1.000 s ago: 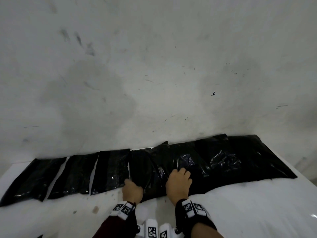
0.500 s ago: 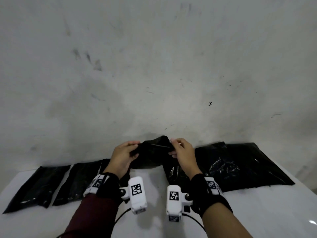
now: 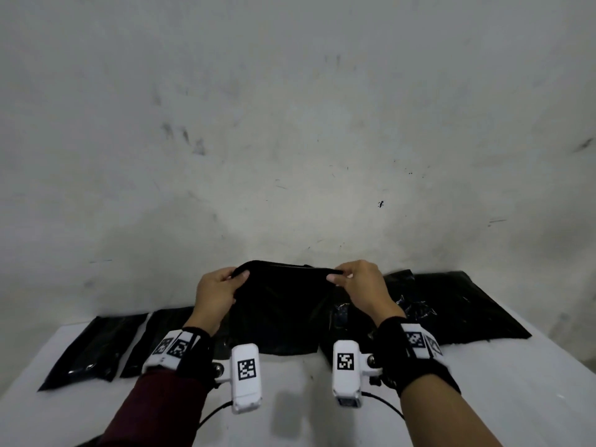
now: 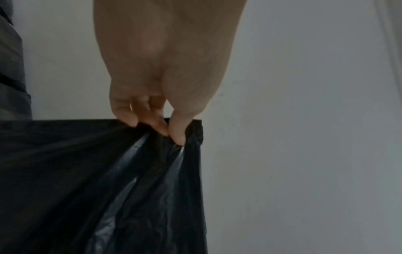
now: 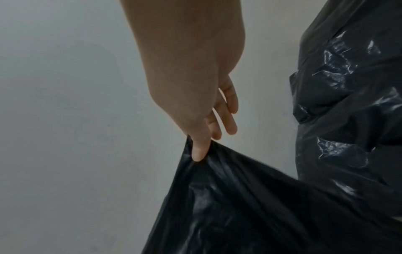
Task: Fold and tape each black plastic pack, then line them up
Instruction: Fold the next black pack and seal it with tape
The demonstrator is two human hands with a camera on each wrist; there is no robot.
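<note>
Nearest me the white tabletop [image 3: 483,398] lies bare between my forearms, and that is where I have room to work. A second ago both my hands were pressed low on the row of packs; now they are raised, and one black plastic pack [image 3: 283,304] has come up with them. My left hand [image 3: 214,293] pinches its top left corner, thumb and fingertips [image 4: 177,132] closed on the rim, and my right hand [image 3: 362,285] pinches the top right corner the same way (the outer fingers there hang loose, holding nothing). The top edge is stretched fairly straight between them and the film hangs down, its bottom hem close above the tabletop or just touching; I cannot tell which.

I take this to mean the pack is picked out of the row and ready for its fold; no tape is in view.

Beyond my left wrist, the narrow packs [image 3: 93,350] lie side by side on the left. Beyond my right wrist sits the crumpled pile [image 3: 451,308] of wider ones, just beside the hanging pack, so swinging right risks snagging it. Farthest is the scuffed grey wall [image 3: 290,140], close behind the row; little room there. Drawing the pack toward me looks safest.
</note>
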